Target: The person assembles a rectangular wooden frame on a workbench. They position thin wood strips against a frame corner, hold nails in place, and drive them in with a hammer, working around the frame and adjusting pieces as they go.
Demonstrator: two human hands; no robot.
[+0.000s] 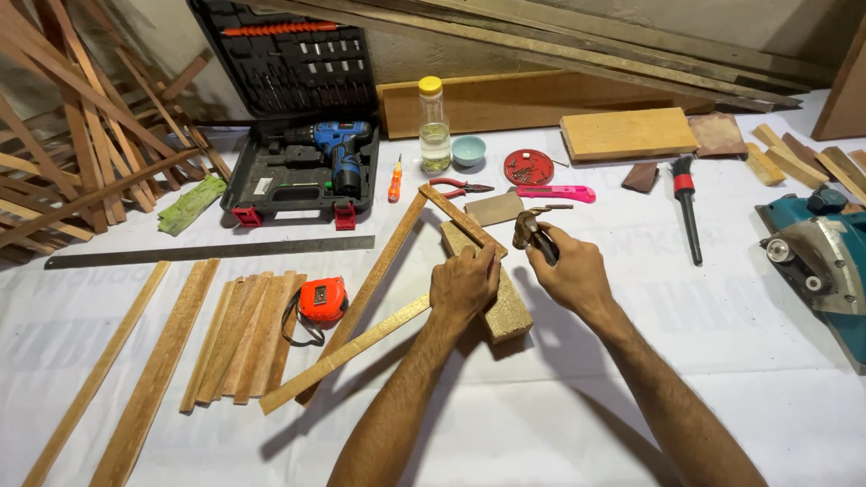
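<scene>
Wooden strips (456, 215) pinned on a block (492, 298) by the left hand (463, 284); right hand (570, 271) clamped on pincers (532, 230), best kept square.

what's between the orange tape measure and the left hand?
Head view: two crossing wooden strips of the frame lie between the orange tape measure and the left hand.

Tool case: you have an open black plastic case (298, 108) in the upper left of the frame, lid raised, red latches along its front edge.
Case contents: a blue and black cordless drill (336, 149) lies in its tray.
Bottle: a clear plastic bottle (434, 126) with a yellow cap stands at upper centre, right of the case.
Bottle label: you cannot make one out.
Round tin: a small red one (528, 167) lies open right of the bottle.
Signs, screens: none.
</scene>
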